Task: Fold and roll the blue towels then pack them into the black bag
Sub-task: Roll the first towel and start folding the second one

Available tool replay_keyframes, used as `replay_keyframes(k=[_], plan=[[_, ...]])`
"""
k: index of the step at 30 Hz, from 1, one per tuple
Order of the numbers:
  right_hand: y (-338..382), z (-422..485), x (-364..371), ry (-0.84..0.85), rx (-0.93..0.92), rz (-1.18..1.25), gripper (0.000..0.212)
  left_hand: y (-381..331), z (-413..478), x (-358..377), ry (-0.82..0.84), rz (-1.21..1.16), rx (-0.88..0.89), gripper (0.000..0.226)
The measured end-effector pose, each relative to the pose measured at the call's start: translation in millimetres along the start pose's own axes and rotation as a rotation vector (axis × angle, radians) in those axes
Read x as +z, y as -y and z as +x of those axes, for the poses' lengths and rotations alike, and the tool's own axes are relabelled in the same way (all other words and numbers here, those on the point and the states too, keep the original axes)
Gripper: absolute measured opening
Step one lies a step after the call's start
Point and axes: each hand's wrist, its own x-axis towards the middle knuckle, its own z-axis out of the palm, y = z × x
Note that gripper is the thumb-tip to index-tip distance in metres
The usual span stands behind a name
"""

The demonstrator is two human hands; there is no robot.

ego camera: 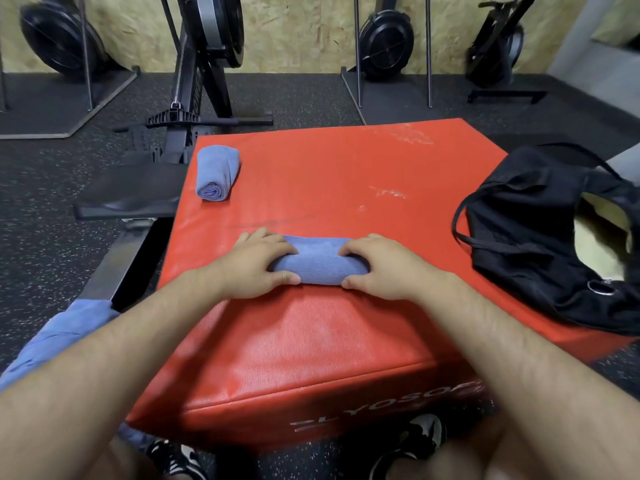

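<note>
A dark speckled floor (52, 209) is spreading under everything, with a black rowing machine (204, 64) standing at the far left against a chipboard wall. A red padded box (346, 174) is filling the middle of the view and is serving as the work surface. A black bag (540, 244) is lying slumped on the box's right side, its mouth gaping toward the right and its straps trailing toward the centre. A loose blue towel (59, 337) is lying low on the left, off the box, partly hidden behind the left forearm.

Near the front of the box, the left hand (252, 265) and the right hand (381, 268) are each gripping one end of a blue towel roll (320, 265), fingers curling over its top and thumbs pressing its near side. The roll is lying crosswise, resting on the box.

A second roll (216, 173) is sitting alone at the box's far left corner, well apart from the bag, its spiral end facing the camera.
</note>
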Motion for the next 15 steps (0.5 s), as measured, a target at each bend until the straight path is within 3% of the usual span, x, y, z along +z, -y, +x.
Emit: replay_keyframes(k=[4,6,10,12,15], plan=[[-2,-6,-4,0.117,0.055,0.218,0.038,-4,-3,-8,0.14,-0.15,-0.038,0.069],[-2,-5,-2,0.097,0.041,0.201,0.032,-7,-7,-9,0.086,-0.13,-0.019,0.064],[-2,3,-3,0.038,0.003,0.126,0.03,-20,-7,-10,-0.176,-0.059,0.151,0.03],[0,5,-5,-0.024,-0.031,0.108,0.03,-23,-5,-9,-0.237,0.037,0.213,0.029],[7,6,-5,-0.155,-0.104,0.027,0.028,-19,1,-6,-0.193,0.107,0.176,0.041]])
